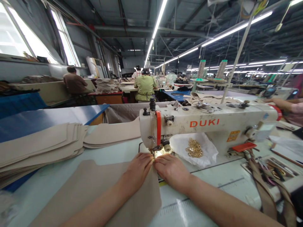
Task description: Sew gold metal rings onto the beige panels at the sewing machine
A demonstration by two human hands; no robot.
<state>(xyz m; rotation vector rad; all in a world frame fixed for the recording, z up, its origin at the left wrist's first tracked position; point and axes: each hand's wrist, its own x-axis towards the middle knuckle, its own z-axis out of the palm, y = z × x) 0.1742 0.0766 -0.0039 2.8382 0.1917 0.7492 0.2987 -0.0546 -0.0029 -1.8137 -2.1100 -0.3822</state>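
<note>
A white sewing machine (189, 123) stands before me, its lamp lit at the needle (153, 153). A large beige fabric panel (94, 179) lies flat on the table, its far right edge reaching the needle area. My left hand (139, 165) rests over that edge, fingers bent together and gripping it just left of the needle. Close by on the right, my right hand (169, 168) has its fingers pinched together, fingertips nearly meeting those of the left. What the right fingertips hold is hidden under them.
Stacked beige panels (38, 145) lie at left, with more panels (111, 134) behind the needle. Gold metal rings (194, 148) sit on a white bag (210, 153) under the machine arm. Brown straps (262, 186) hang beside a tool tray (279, 168). Co-workers sit farther off.
</note>
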